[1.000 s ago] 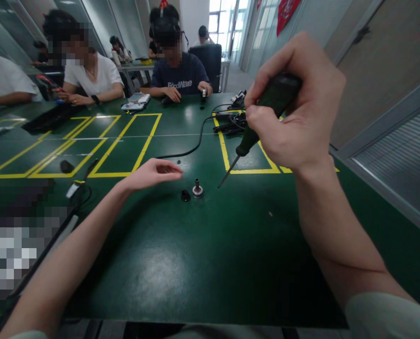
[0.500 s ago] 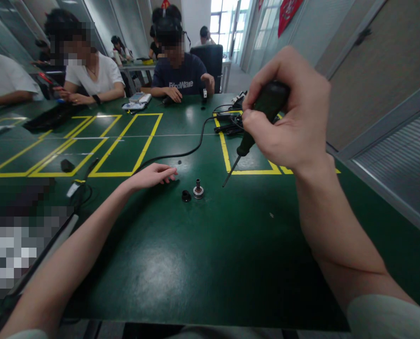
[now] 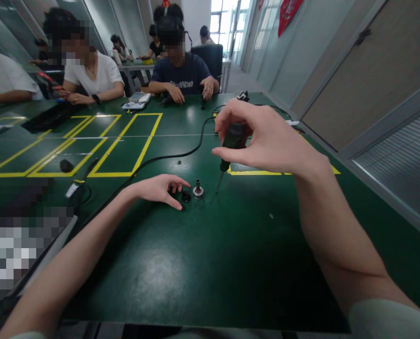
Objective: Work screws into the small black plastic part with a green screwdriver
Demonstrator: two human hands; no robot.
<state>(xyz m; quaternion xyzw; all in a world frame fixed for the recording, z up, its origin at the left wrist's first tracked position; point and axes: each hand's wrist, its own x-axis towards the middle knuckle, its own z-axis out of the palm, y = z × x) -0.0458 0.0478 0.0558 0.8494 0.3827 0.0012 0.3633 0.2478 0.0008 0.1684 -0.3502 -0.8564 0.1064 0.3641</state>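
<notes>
In the head view my right hand [image 3: 262,136] grips a screwdriver [image 3: 233,139] by its dark handle. The thin shaft points down, its tip close to the green tabletop; I cannot tell whether it touches. My left hand [image 3: 156,190] hovers low over the table, thumb and fingers spread and nothing between them. Close by its fingertips lies a small black ring-shaped part [image 3: 185,196]. Just right of that stands a small metal part [image 3: 198,190] with a round silvery base and an upright dark stem, between the left hand and the screwdriver.
A black cable [image 3: 167,157] runs across the green table [image 3: 202,273]. Yellow tape [image 3: 148,141] marks rectangles on it. At left lie a white connector [image 3: 72,189] with a lead and a dark lump [image 3: 66,165]. A co-worker [image 3: 181,70] sits opposite; other people sit further left.
My right hand has come down and left, bringing the screwdriver upright and nearer the metal part. The left hand has moved closer to the black ring and spread its fingers.
</notes>
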